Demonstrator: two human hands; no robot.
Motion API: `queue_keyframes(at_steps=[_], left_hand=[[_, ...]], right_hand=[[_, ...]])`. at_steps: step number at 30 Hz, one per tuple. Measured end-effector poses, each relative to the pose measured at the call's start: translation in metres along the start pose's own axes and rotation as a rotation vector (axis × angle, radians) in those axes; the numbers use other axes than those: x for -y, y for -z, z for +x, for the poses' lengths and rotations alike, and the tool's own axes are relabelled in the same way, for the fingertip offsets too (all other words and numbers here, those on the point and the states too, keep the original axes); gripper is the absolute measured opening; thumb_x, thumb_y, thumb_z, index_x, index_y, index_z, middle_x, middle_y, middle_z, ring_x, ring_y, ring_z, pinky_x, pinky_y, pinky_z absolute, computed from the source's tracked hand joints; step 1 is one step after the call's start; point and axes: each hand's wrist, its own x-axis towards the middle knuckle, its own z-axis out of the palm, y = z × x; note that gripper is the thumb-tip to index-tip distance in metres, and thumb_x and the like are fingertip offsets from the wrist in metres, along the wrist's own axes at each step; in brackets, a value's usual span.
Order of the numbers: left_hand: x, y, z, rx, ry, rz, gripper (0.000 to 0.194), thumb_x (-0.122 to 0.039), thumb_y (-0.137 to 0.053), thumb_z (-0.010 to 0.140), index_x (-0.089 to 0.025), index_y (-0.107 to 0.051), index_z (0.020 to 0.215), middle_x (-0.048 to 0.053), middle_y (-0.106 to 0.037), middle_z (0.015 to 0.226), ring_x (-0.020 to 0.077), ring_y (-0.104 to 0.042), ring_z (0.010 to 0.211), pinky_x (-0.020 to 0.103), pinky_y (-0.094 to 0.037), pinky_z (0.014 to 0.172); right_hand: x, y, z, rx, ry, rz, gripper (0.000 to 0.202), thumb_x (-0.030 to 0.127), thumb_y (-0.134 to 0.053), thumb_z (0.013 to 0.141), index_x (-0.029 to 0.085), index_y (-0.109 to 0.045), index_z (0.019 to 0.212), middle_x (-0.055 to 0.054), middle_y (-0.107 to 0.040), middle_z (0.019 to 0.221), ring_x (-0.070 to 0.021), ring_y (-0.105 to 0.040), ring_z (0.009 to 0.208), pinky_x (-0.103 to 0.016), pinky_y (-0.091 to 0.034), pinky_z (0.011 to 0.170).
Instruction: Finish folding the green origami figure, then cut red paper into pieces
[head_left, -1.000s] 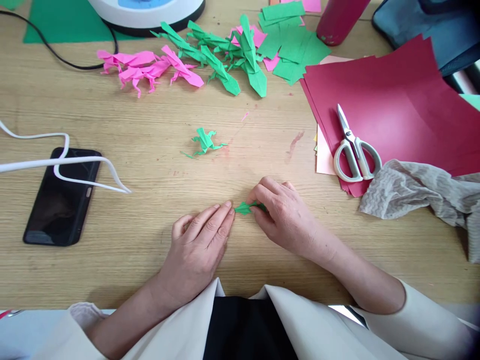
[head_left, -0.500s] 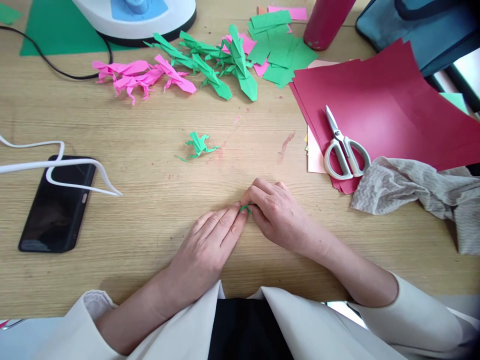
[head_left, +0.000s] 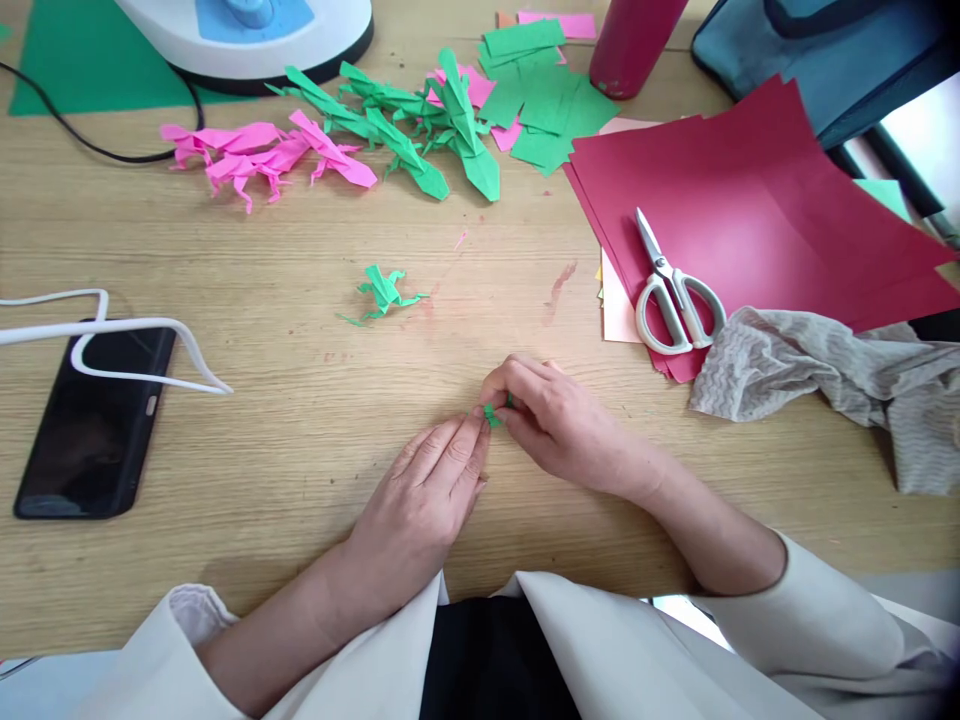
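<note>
A tiny green folded-paper piece (head_left: 491,415) is between my two hands, low over the tabletop, mostly covered by fingers. The bent fingers and thumb of my right hand (head_left: 559,420) pinch it from the right. My left hand (head_left: 424,490) lies palm down with its fingers stretched out side by side. Its fingertips touch the left edge of the piece, and its thumb is lower, apart from the paper. Farther up the table, left of my hands, stands a small green paper figure (head_left: 384,290) with thin bent legs.
Pink paper figures (head_left: 255,160) and green paper figures (head_left: 405,150) crowd the back, near an iron (head_left: 247,40). Green paper squares (head_left: 555,105) lie beside a red bottle (head_left: 637,40). Scissors (head_left: 667,290) rest on red sheets (head_left: 720,200) by a cloth (head_left: 810,370). A phone (head_left: 90,430) is left.
My left thumb has moved down, away from the green piece. My right fingers have lifted slightly, so more green paper shows. The whole view has shifted a little.
</note>
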Motion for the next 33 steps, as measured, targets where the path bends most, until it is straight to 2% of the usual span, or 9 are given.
queue_keyframes(at_steps=[2, 5, 8, 13, 20, 25, 27, 30, 33], left_hand=[[-0.001, -0.001, 0.0, 0.002, -0.019, 0.016, 0.038, -0.015, -0.054, 0.093, 0.001, -0.058, 0.128, 0.019, -0.063, 0.129, 0.0292, -0.058, 0.118, 0.04, -0.048, 0.101], [-0.001, -0.003, 0.0, -0.015, -0.045, 0.042, 0.041, -0.013, -0.057, 0.091, 0.004, -0.057, 0.128, 0.022, -0.062, 0.128, 0.03, -0.058, 0.117, 0.039, -0.049, 0.102], [-0.001, -0.003, -0.001, -0.026, -0.043, 0.056, 0.045, -0.013, -0.057, 0.091, 0.004, -0.054, 0.132, 0.022, -0.061, 0.13, 0.0297, -0.058, 0.116, 0.039, -0.05, 0.101], [0.001, 0.0, -0.001, 0.033, -0.062, 0.077, 0.048, -0.015, -0.053, 0.093, 0.0, -0.05, 0.138, 0.021, -0.06, 0.133, 0.0298, -0.057, 0.119, 0.04, -0.05, 0.101], [0.002, 0.001, 0.006, 0.05, -0.142, 0.12, 0.044, -0.017, -0.051, 0.095, 0.004, -0.051, 0.134, 0.022, -0.054, 0.142, 0.0291, -0.055, 0.125, 0.039, -0.049, 0.104], [0.02, -0.002, -0.001, 0.085, -0.207, 0.07, 0.048, -0.018, -0.051, 0.095, 0.0, -0.046, 0.139, 0.02, -0.05, 0.146, 0.0293, -0.053, 0.128, 0.042, -0.047, 0.108], [0.032, -0.002, -0.007, 0.107, -0.242, 0.014, 0.05, -0.012, -0.048, 0.095, -0.005, -0.042, 0.144, 0.016, -0.046, 0.15, 0.0278, -0.049, 0.133, 0.041, -0.047, 0.108], [0.046, 0.002, -0.013, 0.118, -0.288, -0.063, 0.048, -0.006, -0.041, 0.095, -0.005, -0.043, 0.143, 0.015, -0.047, 0.149, 0.0278, -0.045, 0.136, 0.041, -0.047, 0.109], [0.047, 0.004, -0.015, 0.131, -0.237, -0.088, 0.051, -0.006, -0.038, 0.096, -0.008, -0.038, 0.147, 0.015, -0.046, 0.15, 0.0267, -0.047, 0.135, 0.042, -0.047, 0.109]], right_hand=[[-0.004, 0.006, -0.005, -0.039, 0.015, 0.114, 0.019, 0.002, -0.047, 0.088, 0.018, -0.053, 0.097, -0.003, -0.057, 0.09, -0.0156, -0.054, 0.081, -0.028, -0.04, 0.072], [-0.008, 0.012, -0.013, -0.093, -0.009, 0.134, 0.017, 0.003, -0.05, 0.088, 0.017, -0.056, 0.096, -0.003, -0.056, 0.09, -0.0147, -0.054, 0.079, -0.027, -0.041, 0.07], [-0.011, 0.012, -0.018, -0.084, 0.007, 0.053, 0.015, 0.005, -0.054, 0.087, 0.017, -0.058, 0.095, -0.004, -0.058, 0.091, -0.0151, -0.055, 0.08, -0.028, -0.042, 0.073], [-0.012, 0.006, -0.016, -0.061, 0.055, -0.13, 0.004, 0.014, -0.058, 0.091, 0.017, -0.06, 0.092, -0.004, -0.059, 0.089, -0.0167, -0.056, 0.082, -0.032, -0.039, 0.079], [-0.009, 0.003, -0.013, -0.051, 0.037, -0.22, 0.011, 0.014, -0.053, 0.093, 0.017, -0.06, 0.085, -0.004, -0.058, 0.084, -0.0163, -0.055, 0.079, -0.031, -0.037, 0.078], [-0.007, 0.001, -0.014, -0.044, 0.049, -0.27, 0.015, 0.018, -0.049, 0.096, 0.017, -0.06, 0.087, -0.005, -0.059, 0.087, -0.0175, -0.055, 0.082, -0.032, -0.037, 0.079], [-0.006, -0.002, -0.015, -0.032, 0.072, -0.287, 0.017, 0.02, -0.047, 0.098, 0.017, -0.06, 0.087, -0.005, -0.06, 0.087, -0.0177, -0.056, 0.082, -0.033, -0.036, 0.079], [-0.004, -0.006, -0.016, -0.032, 0.081, -0.284, 0.019, 0.022, -0.046, 0.099, 0.017, -0.06, 0.087, -0.005, -0.06, 0.086, -0.0172, -0.056, 0.08, -0.033, -0.036, 0.079], [-0.004, -0.008, -0.016, -0.04, 0.064, -0.277, 0.02, 0.023, -0.046, 0.1, 0.016, -0.06, 0.087, -0.005, -0.06, 0.085, -0.0172, -0.056, 0.08, -0.032, -0.036, 0.078]])
